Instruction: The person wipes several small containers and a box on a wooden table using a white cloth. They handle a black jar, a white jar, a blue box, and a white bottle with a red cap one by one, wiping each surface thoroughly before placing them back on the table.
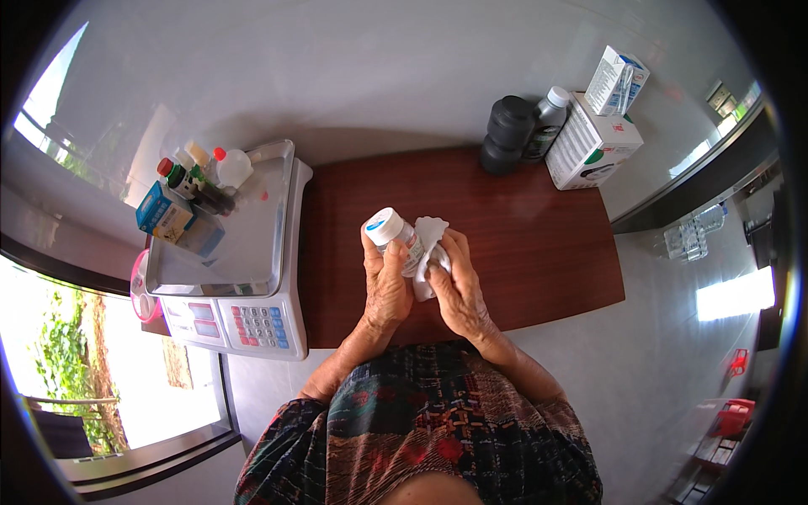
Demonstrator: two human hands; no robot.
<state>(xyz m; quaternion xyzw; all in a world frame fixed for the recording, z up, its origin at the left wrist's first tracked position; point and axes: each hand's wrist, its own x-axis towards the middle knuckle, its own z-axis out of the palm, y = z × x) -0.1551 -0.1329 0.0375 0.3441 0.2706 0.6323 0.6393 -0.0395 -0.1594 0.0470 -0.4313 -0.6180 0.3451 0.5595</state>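
Above the near part of the brown table, my left hand [386, 286] is closed around a small clear bottle [409, 240] with a white cap [385, 225]. The bottle leans, its capped end toward the upper left. My right hand [459, 290] grips a crumpled white tissue [427, 242] and presses it against the bottle's right side. Part of the bottle's body and its base are hidden by my fingers and the tissue.
A scale [220, 286] with a metal pan stands at the left, carrying a blue carton [165, 212] and several small bottles. At the table's [539, 252] back right are a black bottle [507, 135], a grey bottle [549, 122] with a white cap, and a white box [589, 147] with a smaller carton [617, 82] on top.
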